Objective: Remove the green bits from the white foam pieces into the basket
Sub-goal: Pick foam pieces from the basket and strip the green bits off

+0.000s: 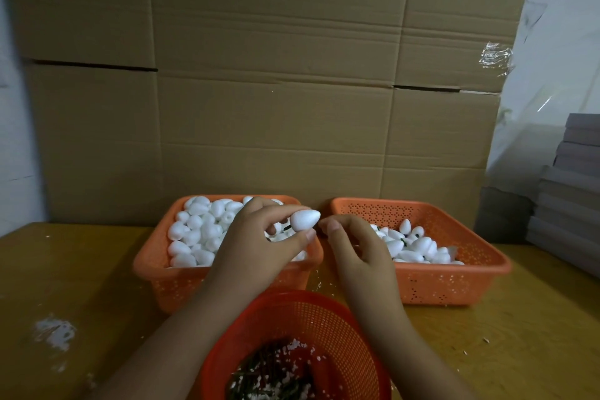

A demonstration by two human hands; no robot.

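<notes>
My left hand (263, 237) pinches a white egg-shaped foam piece (304, 219) between thumb and fingers, over the right edge of the left orange basket (152, 256), which is heaped with white foam pieces. A dark green stem shows by the fingers at the piece's blunt end. My right hand (354, 247) hovers just right of the foam piece with fingers curled, its fingertips close to the pointed end; whether it holds anything is unclear. The right orange basket (454, 279) holds fewer foam pieces, some with green bits. A round red basket (311, 318) below my hands contains green bits and white crumbs.
All three baskets stand on a yellowish wooden table (81, 286) dotted with white foam crumbs. Stacked cardboard boxes (259, 91) form a wall right behind the baskets. Grey flat stacks (571, 198) sit at the right edge.
</notes>
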